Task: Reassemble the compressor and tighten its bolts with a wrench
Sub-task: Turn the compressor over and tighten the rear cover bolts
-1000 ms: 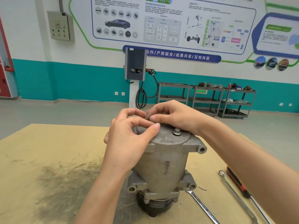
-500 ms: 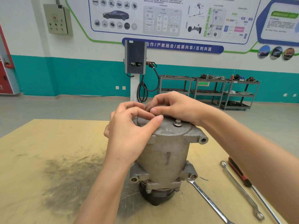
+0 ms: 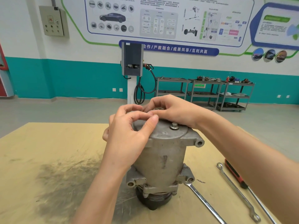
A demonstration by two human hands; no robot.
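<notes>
Two hands meet over the top of the compressor [image 3: 160,159], which stands upright at the middle of the worktop [image 3: 48,159], its dark pulley end down. The left hand [image 3: 127,133] comes in from the near side, thumb and forefinger curled toward each other at the cover's left edge, the thumb tip touching the cover [image 3: 165,133]. The right hand [image 3: 171,110] reaches across from the right, its fingers curled down at the far side of the cover, tips close to those of the left. Whether either hand pinches a small part I cannot tell; the fingertips hide what lies between them.

One bolt [image 3: 174,126] stands on the cover's right side, its head raised above the surface, just near of the right wrist. A mounting ear [image 3: 199,143] with a round hole juts from the cover to the right.

On the worktop to the right lie three tools: a combination wrench [image 3: 203,202] with its open end just beside the compressor's lower flange, a ring wrench [image 3: 236,191] farther right, and a screwdriver [image 3: 234,174] with a red and black handle beside that, partly hidden by the right forearm. A dark grimy smear [image 3: 64,183] spreads over the worktop left of the compressor.
</notes>
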